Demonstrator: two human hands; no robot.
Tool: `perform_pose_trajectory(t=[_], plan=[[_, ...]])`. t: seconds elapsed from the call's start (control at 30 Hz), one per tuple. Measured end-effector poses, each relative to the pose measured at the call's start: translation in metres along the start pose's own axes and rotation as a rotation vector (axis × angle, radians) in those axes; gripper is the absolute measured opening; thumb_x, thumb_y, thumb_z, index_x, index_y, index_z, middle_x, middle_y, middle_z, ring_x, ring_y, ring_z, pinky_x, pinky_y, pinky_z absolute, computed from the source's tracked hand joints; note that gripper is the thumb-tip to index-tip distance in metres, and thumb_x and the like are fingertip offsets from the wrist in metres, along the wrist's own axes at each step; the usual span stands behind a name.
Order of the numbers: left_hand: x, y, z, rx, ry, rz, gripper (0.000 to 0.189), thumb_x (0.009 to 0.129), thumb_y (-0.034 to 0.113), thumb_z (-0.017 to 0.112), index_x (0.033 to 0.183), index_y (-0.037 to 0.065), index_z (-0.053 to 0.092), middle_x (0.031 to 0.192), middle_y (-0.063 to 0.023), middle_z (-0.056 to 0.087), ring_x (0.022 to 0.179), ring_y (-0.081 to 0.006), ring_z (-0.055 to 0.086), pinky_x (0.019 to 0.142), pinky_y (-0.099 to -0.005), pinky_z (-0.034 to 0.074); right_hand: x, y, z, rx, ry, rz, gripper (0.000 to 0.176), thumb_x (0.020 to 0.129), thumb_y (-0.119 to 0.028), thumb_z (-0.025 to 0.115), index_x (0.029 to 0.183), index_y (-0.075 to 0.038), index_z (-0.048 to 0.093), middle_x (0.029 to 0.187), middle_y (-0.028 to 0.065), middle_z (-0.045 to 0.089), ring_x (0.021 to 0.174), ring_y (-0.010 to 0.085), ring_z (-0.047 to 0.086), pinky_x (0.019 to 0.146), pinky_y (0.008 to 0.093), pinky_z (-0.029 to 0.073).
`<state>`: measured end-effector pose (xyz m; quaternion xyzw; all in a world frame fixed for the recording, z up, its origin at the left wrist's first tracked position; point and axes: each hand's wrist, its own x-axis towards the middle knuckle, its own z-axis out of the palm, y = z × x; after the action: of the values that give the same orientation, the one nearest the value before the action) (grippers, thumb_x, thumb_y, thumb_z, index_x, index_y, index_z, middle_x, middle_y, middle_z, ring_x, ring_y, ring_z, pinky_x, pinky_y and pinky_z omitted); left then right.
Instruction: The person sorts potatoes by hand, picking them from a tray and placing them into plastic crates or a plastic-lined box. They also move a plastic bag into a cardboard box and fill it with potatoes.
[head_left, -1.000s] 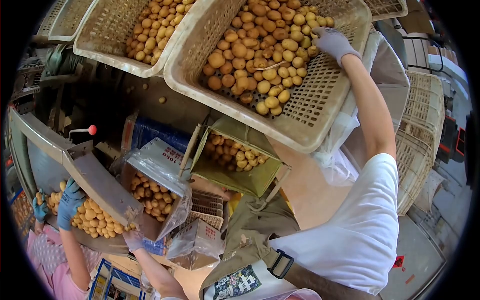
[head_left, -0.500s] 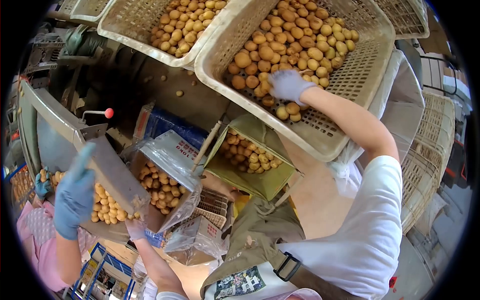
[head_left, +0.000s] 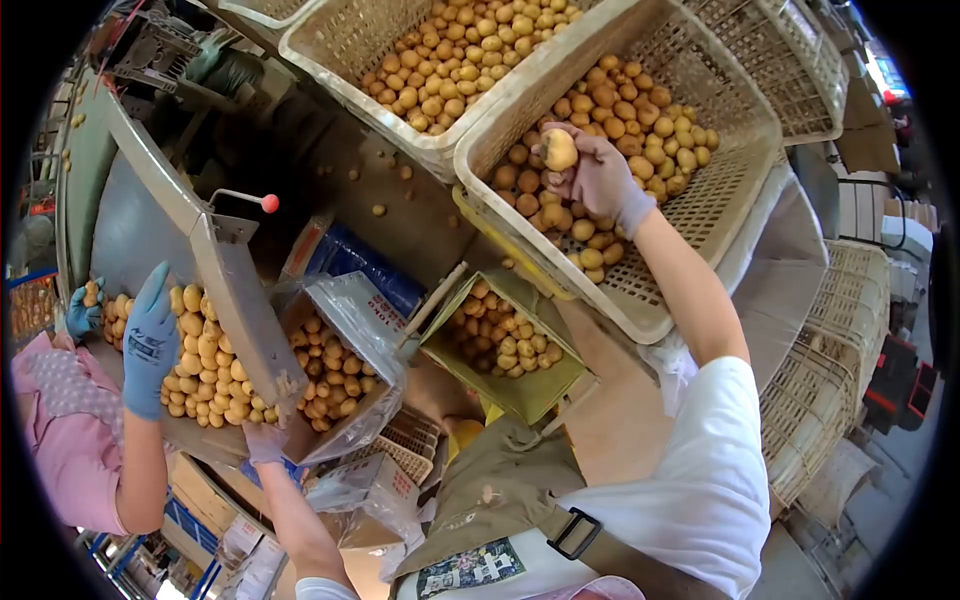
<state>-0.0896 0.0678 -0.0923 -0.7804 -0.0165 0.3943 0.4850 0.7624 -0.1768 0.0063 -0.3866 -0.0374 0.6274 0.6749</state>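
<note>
My right hand (head_left: 605, 178), in a pale glove, is closed on a potato (head_left: 559, 149), lifted above the large plastic crate (head_left: 700, 235). The held potato has a pale yellow face and a dark mark at one edge. Below it, many tan potatoes (head_left: 640, 110) lie in the crate. My left hand (head_left: 265, 442), also in a pale glove, is at the lower edge of the sorting chute, touching or close to the potatoes (head_left: 205, 370) heaped there. Its fingers are mostly hidden.
A green bag (head_left: 525, 400) with potatoes hangs before me. A plastic-lined carton (head_left: 375, 310) of potatoes stands beside the metal chute wall (head_left: 235, 300). Another crate (head_left: 350, 90) is at the back. At left, a co-worker's blue-gloved hand (head_left: 150, 345) is raised; their other hand (head_left: 82, 312) holds a potato.
My right hand has come up from among the potatoes in the crate and turned, now with a potato in it. The view has shifted. The co-worker's raised hand has moved lower.
</note>
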Motion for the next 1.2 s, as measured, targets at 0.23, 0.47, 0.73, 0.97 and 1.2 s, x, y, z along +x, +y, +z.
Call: perform_pose_trajectory(t=[0.23,0.47,0.73,0.97,1.2], plan=[[0.024,-0.069,-0.085,1.728,0.214,0.54,0.079,0.086,0.06,0.053,0.15,0.016,0.036,0.152,-0.0114,0.037,0.128,-0.0398,0.044,0.09,-0.0475,0.058,-0.079,-0.011,0.085,0.011,-0.255,-0.197,0.073,0.086,-0.004,0.059,0.152,-0.016,0.028,0.128,0.0144,0.052,0.094,0.0233,0.062,0.081,0.0377,0.057],[0.031,-0.071,-0.098,1.639,0.115,0.56,0.092,0.08,0.061,0.058,0.151,0.009,0.031,0.149,-0.0218,0.034,0.129,-0.0472,0.041,0.094,-0.0511,0.057,-0.113,0.014,0.11,0.228,-0.358,-0.173,0.052,0.097,-0.031,0.046,0.143,-0.008,0.046,0.101,0.0159,0.062,0.061,0.0165,0.049,0.064,0.0323,0.044],[0.031,-0.068,-0.095,1.67,0.095,0.527,0.093,0.079,0.058,0.063,0.15,0.008,0.031,0.151,-0.0225,0.03,0.131,-0.0469,0.039,0.1,-0.0527,0.054,-0.126,0.027,0.125,0.06,-0.222,-0.29,0.048,0.098,-0.033,0.052,0.14,-0.009,0.05,0.102,0.0161,0.065,0.063,0.0147,0.056,0.066,0.0348,0.052],[0.026,-0.064,-0.084,1.583,0.121,0.546,0.086,0.082,0.048,0.063,0.151,0.008,0.031,0.153,-0.0183,0.031,0.137,-0.0425,0.033,0.106,-0.0526,0.048,-0.119,-0.033,0.047,-1.447,0.824,-0.211,0.055,0.09,-0.036,0.059,0.135,-0.003,0.056,0.127,0.0191,0.064,0.119,0.0301,0.062,0.097,0.0383,0.048],[0.01,-0.05,-0.068,-0.131,-0.111,0.159,0.053,0.101,0.036,0.035,0.149,0.015,0.041,0.11,-0.0118,0.068,0.099,-0.032,0.065,0.071,-0.0504,0.051,-0.065,0.023,-0.038,-2.163,0.238,0.708,0.043,0.081,-0.026,0.068,0.119,-0.006,0.068,0.117,0.0157,0.069,0.109,0.032,0.066,0.091,0.0433,0.053]])
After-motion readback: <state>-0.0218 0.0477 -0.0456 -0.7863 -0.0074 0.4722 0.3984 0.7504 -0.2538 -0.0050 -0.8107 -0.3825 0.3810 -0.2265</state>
